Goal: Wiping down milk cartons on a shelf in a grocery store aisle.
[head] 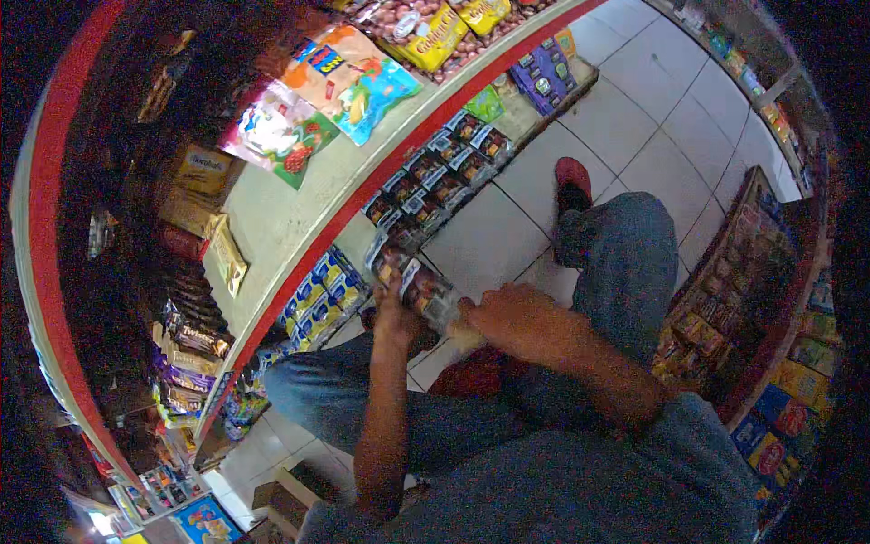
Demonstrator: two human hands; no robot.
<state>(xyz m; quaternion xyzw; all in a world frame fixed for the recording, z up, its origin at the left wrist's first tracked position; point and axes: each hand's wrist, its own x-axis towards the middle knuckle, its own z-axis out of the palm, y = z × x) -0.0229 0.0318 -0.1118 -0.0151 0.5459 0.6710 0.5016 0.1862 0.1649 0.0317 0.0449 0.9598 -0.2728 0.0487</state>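
My left hand [396, 314] is closed around the lower left side of a clear plastic snack pack [423, 292] with dark brown pieces inside. At the pack's right end, the fingers of my right hand [520, 323] pinch its clear plastic edge. Just beyond it, on the low bottom shelf, stand rows of similar packs [435, 180] with dark contents and pale labels. Yellow and blue packets [323, 292] fill the part of that shelf to the left of my left hand. My fingertips are partly blurred.
Above the bottom shelf runs a red-edged shelf [285, 224] bearing bags of sweets [353, 78] and wrapped bars [194, 360]. My bent knee [629, 272] is over the tiled floor [503, 224]. Another stocked shelf [727, 292] stands at the right. An open cardboard box [289, 500] lies at lower left.
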